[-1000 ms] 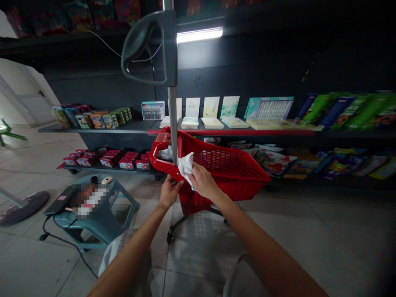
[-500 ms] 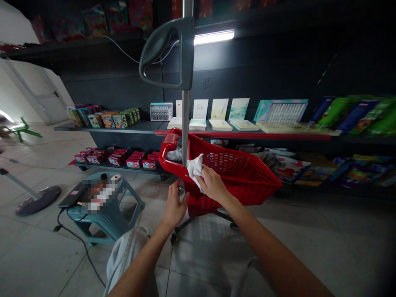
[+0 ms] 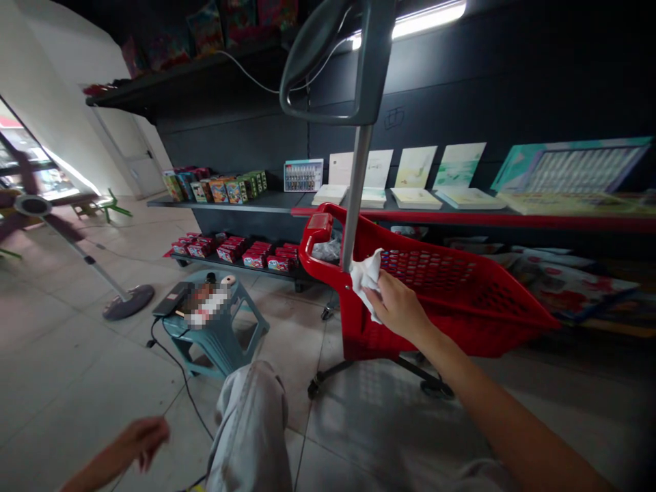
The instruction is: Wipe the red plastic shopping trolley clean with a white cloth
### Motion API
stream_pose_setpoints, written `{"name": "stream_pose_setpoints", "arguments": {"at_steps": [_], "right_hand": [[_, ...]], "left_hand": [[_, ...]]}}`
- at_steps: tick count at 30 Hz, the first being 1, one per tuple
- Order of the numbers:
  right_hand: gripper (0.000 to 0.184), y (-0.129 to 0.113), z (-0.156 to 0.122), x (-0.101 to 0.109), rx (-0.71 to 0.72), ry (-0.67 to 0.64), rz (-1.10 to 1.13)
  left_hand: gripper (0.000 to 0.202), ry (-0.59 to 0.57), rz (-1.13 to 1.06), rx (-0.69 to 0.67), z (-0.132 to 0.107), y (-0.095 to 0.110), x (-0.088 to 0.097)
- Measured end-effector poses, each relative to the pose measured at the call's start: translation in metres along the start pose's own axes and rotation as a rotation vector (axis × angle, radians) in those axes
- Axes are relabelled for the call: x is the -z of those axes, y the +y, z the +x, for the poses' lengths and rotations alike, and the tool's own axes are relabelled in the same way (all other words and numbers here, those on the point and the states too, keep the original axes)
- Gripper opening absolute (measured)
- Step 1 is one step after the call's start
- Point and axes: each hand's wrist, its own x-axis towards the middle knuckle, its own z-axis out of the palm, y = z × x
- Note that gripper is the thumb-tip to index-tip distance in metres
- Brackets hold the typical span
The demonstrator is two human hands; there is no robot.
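My right hand (image 3: 397,305) is closed around a crumpled white cloth (image 3: 367,275). It presses the cloth to the near upper edge of a red plastic shopping cart (image 3: 435,328), just right of the grey metal pole (image 3: 357,184). A dark grey loop handle (image 3: 376,65) sits high on that pole. Down at the lower left, away from the cart, my left hand (image 3: 139,437) hangs over the floor, slightly blurred. Its fingers are loosely bent and partly apart, with nothing visible in them.
A blue-grey plastic stool (image 3: 218,352) carries a dark device and pixelated items; a black cable (image 3: 187,389) runs from it. A standing fan (image 3: 128,301) is at left. Behind the cart, a dark shelf (image 3: 277,199) holds books and boxes, with red packs (image 3: 259,254) below.
My left hand has left the cart's side and swung down to the lower left. The view has shifted left, and my right hand keeps the cloth on the cart edge.
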Motion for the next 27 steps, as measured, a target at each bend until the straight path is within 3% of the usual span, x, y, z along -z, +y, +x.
{"name": "stream_pose_setpoints", "arguments": {"at_steps": [2,5,7,11,17,27], "right_hand": [[0.026,0.0,0.0,-0.001,0.004,0.002,-0.013],[0.027,-0.001,0.0,-0.002,0.003,0.007,-0.029],[0.026,-0.002,-0.001,-0.003,0.001,0.006,-0.043],[0.029,-0.002,-0.002,-0.005,0.004,0.012,-0.06],[0.035,-0.002,-0.002,-0.006,0.005,0.016,-0.081],[0.033,0.0,-0.003,-0.009,-0.014,0.007,-0.108]], "left_hand": [[0.049,0.339,0.157,-0.042,0.069,-0.028,0.042],[0.047,0.832,0.421,-0.306,0.16,-0.062,0.086],[0.045,0.865,0.564,-0.457,0.199,-0.074,0.1],[0.039,0.912,0.712,-0.493,0.238,-0.081,0.108],[0.041,0.794,0.814,-0.544,0.26,-0.088,0.116],[0.047,0.727,0.865,-0.543,0.278,-0.083,0.115]]}}
